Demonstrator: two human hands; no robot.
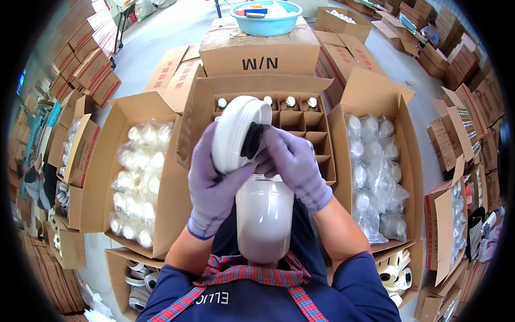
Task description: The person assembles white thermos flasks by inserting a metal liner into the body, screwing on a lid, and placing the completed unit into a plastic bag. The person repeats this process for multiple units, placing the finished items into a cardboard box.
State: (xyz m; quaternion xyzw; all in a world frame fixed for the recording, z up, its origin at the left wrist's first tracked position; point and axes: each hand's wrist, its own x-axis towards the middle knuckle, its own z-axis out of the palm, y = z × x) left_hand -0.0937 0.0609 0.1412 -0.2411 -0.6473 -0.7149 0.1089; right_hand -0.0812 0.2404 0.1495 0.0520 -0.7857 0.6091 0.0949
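My left hand (206, 188), in a pale purple glove, grips the side of a large white plastic collar (228, 134) with a ridged rim, held tilted. At the collar's opening sits a black round fitting (252, 140). My right hand (295, 161), gloved alike, has its fingers closed against this fitting's edge; the fingertips are partly hidden. Just below both hands, against my chest, is a glossy whitish cylindrical vessel (264, 217) with a clear rim. Beyond the hands stands an open divided carton (263, 83) with several white-capped bottles (290, 102) in its far row.
Open cartons flank me: one at left (94, 177) with bagged white parts (139, 182), one at right (410, 177) with clear-bagged parts (373, 161). A blue basin (266, 24) rests on a closed carton (257, 53) ahead. White ring-shaped parts (397, 273) fill a lower right box.
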